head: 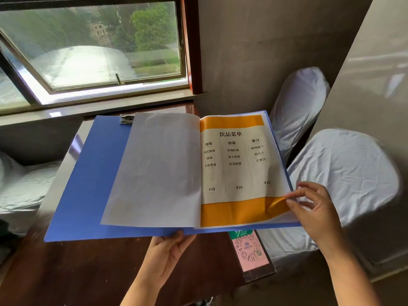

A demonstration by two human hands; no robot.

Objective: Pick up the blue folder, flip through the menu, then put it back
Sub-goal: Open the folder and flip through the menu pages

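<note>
Folder: blue folder [88, 184] lies open, held up above the dark table [66, 272].
Left hand [167, 250]: grips its bottom edge at the spine.
Right hand [313, 208]: pinches the menu page [238, 168] corner, curling it up.

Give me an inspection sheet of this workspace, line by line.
Surface: dark wooden table, mostly bare.
Job's things: blue folder held open above the table; drinks menu page with orange bands showing, blank sheet turned to the left.
Clutter: QR code card flat on the table under the folder's edge.
Grippers: left hand supports the folder from below at the spine; right hand pinches the menu page's lower right corner, lifting it.
Cables: nothing seen.
Surroundings: window, grey wall, covered chairs at right.
</note>
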